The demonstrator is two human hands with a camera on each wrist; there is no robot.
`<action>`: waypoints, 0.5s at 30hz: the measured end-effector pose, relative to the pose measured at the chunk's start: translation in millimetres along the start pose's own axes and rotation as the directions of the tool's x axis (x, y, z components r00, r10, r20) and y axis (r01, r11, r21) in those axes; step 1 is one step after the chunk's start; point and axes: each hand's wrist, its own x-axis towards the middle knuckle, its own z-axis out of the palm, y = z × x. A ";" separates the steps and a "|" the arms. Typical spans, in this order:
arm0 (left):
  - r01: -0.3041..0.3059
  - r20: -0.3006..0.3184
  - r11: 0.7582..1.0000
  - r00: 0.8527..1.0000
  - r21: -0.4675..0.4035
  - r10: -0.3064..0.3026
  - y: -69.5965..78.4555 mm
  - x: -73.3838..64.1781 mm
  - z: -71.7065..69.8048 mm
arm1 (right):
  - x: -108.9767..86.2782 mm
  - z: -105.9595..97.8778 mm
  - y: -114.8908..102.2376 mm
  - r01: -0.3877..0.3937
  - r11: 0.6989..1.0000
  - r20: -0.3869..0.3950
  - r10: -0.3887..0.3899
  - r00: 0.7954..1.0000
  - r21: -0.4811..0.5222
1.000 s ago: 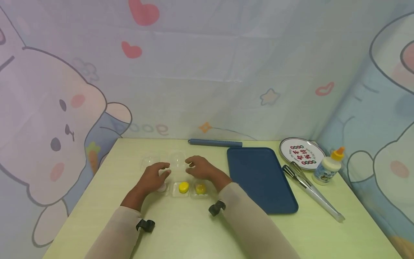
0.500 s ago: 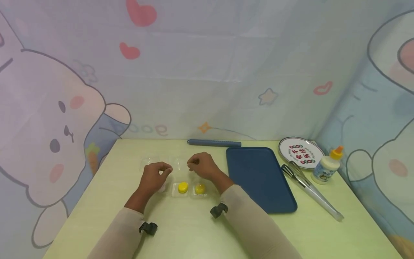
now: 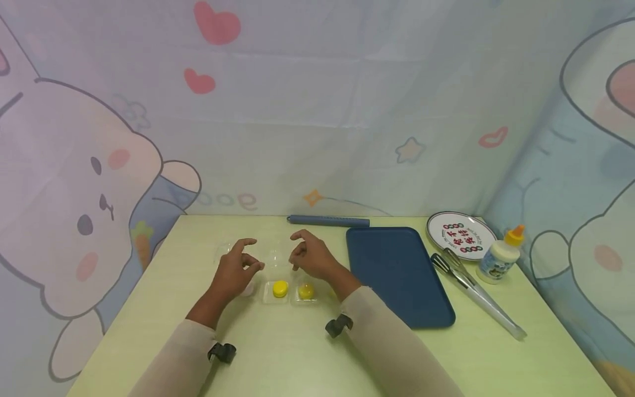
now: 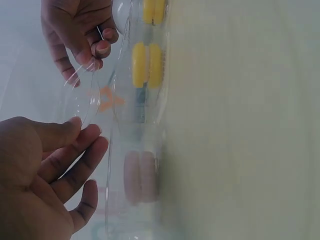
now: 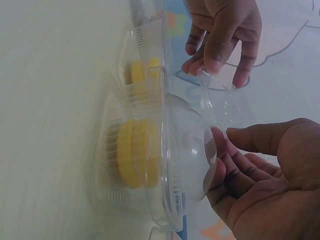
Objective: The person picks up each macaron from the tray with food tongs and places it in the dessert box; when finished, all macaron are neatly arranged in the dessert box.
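Observation:
Between my two hands is a clear plastic dome lid (image 4: 82,102), one edge at each hand's fingertips. My left hand (image 3: 234,271) pinches its left edge with thumb and fingers, index finger raised in the head view. On the opposite edge, my right hand (image 3: 315,258) pinches with thumb and fingertips. Just in front of the hands, a yellow macaron (image 3: 280,288) sits in the middle clear box (image 3: 268,300). Another yellow macaron (image 5: 137,155) lies in the right-hand box, under a clear dome (image 5: 192,145). A pink macaron (image 4: 140,177) is in the left box, partly hidden by my left hand in the head view.
Right of the boxes lies a dark blue tray (image 3: 399,275). Beyond it are metal tongs (image 3: 478,295), a printed white plate (image 3: 461,234) and a white bottle (image 3: 498,259) with an orange tip. A grey-blue rod (image 3: 327,221) lies along the table's back edge.
One second ago both hands were looser; by half a second ago the fingertips had drawn together. Now the index fingers are lifted and spread, while the macarons and boxes stay put.

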 end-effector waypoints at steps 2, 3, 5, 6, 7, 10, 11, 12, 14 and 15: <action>-0.026 0.022 1.000 0.999 0.014 0.025 -0.6 0.1 -2.1 | -0.5 -0.4 0.0 0.002 1.000 0.019 -0.002 1.000 -0.030; -0.039 0.034 0.999 0.999 0.020 0.039 -1.0 0.2 -2.9 | -0.9 -0.9 -0.3 0.005 0.999 0.027 -0.004 1.000 -0.043; -0.061 0.061 0.998 0.996 0.025 0.059 -1.0 0.2 -4.2 | -1.2 -1.9 -0.6 0.009 0.998 0.041 -0.007 0.999 -0.063; -0.064 0.073 0.998 0.995 0.020 0.063 -0.5 0.1 -4.8 | -1.3 -2.4 -0.6 0.010 0.998 0.048 -0.007 0.999 -0.066; -0.064 0.085 0.998 0.994 0.013 0.063 0.1 0.0 -5.3 | -1.5 -3.0 -0.9 0.010 0.998 0.053 -0.006 0.999 -0.069; -0.054 0.108 0.999 0.993 -0.002 0.054 1.3 -0.2 -6.3 | -1.5 -4.2 0.1 0.012 0.999 0.074 -0.008 0.997 -0.050; -0.049 0.113 0.999 0.992 -0.011 0.050 1.2 -0.2 -6.5 | -1.9 -4.5 0.4 0.009 0.999 0.083 -0.006 0.996 -0.037; -0.044 0.115 0.999 0.992 -0.017 0.046 1.0 -0.1 -6.5 | -2.2 -4.6 0.5 0.005 1.000 0.091 -0.003 0.996 -0.025; -0.042 0.113 0.999 0.993 -0.022 0.045 0.6 -0.2 -6.5 | -2.7 -4.4 1.3 0.004 1.000 0.101 -0.004 0.995 -0.003; -0.046 0.110 0.999 0.993 -0.025 0.048 0.5 -0.3 -6.4 | -3.0 -4.0 1.2 0.003 1.000 0.103 -0.004 0.995 0.003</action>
